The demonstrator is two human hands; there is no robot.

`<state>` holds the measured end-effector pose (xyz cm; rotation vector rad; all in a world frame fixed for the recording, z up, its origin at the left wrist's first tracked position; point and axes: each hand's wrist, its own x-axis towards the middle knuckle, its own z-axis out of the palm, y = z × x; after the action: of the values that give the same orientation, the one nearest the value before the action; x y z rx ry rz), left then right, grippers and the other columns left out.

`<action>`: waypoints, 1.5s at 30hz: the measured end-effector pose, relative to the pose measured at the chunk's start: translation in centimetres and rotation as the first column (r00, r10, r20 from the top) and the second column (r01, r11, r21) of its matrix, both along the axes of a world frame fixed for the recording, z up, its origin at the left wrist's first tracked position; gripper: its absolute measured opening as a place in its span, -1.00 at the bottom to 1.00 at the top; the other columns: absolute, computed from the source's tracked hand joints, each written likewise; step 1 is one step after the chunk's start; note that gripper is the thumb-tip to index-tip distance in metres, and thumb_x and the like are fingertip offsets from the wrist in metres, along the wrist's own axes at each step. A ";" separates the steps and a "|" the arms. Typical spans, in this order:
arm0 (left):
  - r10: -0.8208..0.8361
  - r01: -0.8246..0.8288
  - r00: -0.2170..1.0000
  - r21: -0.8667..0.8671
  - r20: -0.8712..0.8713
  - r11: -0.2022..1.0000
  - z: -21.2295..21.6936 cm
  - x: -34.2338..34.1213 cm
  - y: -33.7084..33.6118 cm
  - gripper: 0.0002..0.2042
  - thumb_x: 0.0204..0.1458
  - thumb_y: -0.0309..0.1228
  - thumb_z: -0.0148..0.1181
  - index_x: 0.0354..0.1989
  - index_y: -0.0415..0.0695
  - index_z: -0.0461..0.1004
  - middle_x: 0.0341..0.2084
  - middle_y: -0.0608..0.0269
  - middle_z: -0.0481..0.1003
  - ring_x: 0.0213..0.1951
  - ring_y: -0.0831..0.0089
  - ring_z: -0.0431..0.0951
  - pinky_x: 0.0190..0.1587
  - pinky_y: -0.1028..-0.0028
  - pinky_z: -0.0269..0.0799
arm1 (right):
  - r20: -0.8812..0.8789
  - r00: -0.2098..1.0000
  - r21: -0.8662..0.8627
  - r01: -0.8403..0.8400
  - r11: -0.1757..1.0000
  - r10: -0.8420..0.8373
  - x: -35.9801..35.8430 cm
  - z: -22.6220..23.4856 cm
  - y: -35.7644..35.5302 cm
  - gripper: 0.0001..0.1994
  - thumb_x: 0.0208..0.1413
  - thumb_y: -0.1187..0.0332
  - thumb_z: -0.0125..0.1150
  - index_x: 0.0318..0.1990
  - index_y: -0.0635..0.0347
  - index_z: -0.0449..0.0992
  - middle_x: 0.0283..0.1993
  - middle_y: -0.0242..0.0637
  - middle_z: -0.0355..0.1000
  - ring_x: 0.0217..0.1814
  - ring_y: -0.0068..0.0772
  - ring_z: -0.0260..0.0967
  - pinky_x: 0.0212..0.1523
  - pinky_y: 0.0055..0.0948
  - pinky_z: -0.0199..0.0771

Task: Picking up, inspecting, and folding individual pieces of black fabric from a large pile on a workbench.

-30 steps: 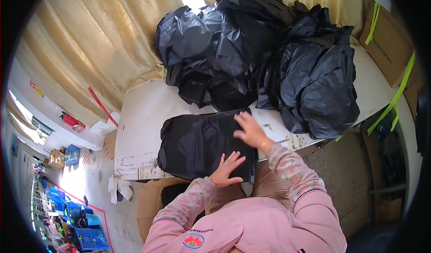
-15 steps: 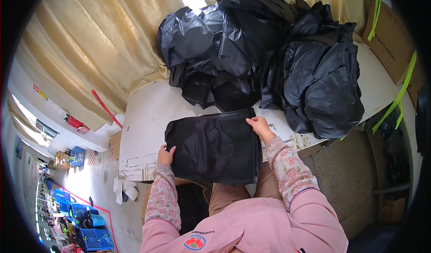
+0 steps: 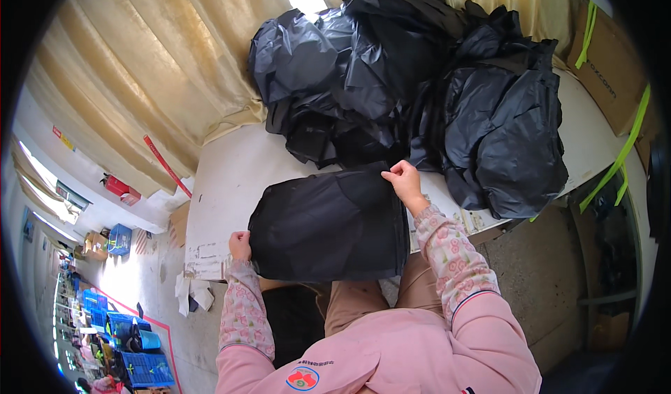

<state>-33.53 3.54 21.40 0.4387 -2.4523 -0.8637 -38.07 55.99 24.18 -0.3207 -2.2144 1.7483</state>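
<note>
A flat, roughly rectangular black plastic bag (image 3: 325,230) is spread before me, partly over the table's near edge and above my lap. Several layered edges show along its right side. My left hand (image 3: 240,244) is closed on its left edge, fingers pinched. At the upper right corner, my right hand (image 3: 405,184) pinches the bag between thumb and fingers. Whether I grip one layer or more, I cannot tell. Just beyond lies a big crumpled heap of similar black bags (image 3: 328,73), with a neater folded stack (image 3: 503,142) on its right.
The white table (image 3: 224,177) has a worn near edge. Beige curtains (image 3: 140,66) hang behind it. At the right stand a cardboard box (image 3: 608,73) and bright yellow-green straps (image 3: 632,135). Blue crates (image 3: 147,367) sit on the floor far left; a dark opening lies below the table.
My left hand has moved left and slightly down with the bag's edge, and my right hand slightly up. The bag looks stretched wider and smoother.
</note>
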 end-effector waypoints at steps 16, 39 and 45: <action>-0.768 0.944 0.322 -0.253 0.553 0.214 1.9 9.6 28.8 -0.04 -0.23 -0.03 0.41 0.39 0.13 0.01 0.40 0.05 -0.11 0.42 0.00 -0.18 0.28 -0.30 -0.27 | -0.100 0.907 0.779 -0.185 0.599 0.409 7.0 -3.2 -2.8 -0.42 0.14 0.13 0.14 0.29 0.15 0.22 0.38 -0.09 0.09 0.46 0.00 -0.08 0.41 -0.09 -0.10; -0.741 0.979 0.004 0.150 0.671 0.141 5.9 6.8 29.9 -0.13 -0.07 0.13 0.26 0.39 0.06 0.03 0.40 -0.07 -0.13 0.43 -0.05 -0.25 0.32 -0.20 -0.33 | -0.173 0.880 0.566 0.457 0.687 -0.443 13.0 -2.2 23.1 -0.95 -0.04 0.42 0.21 -0.43 0.17 0.54 -0.35 -0.16 0.48 -0.20 -0.01 0.41 -0.17 -0.09 0.41; -0.952 0.425 0.305 0.891 0.029 0.163 9.4 5.3 36.7 -0.33 0.18 -0.19 0.11 0.40 0.00 -0.05 0.18 0.11 0.30 0.15 0.33 0.36 0.18 0.26 0.24 | -0.228 0.966 0.000 -0.126 0.992 0.123 17.0 1.4 12.4 -0.96 0.04 0.50 0.19 -0.35 0.25 0.47 -0.11 -0.19 0.45 -0.05 -0.24 0.38 -0.01 -0.35 0.36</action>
<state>-28.26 40.24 30.76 -0.5331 -2.6527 -2.7105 -21.05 68.40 25.55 0.0172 -2.0975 1.7664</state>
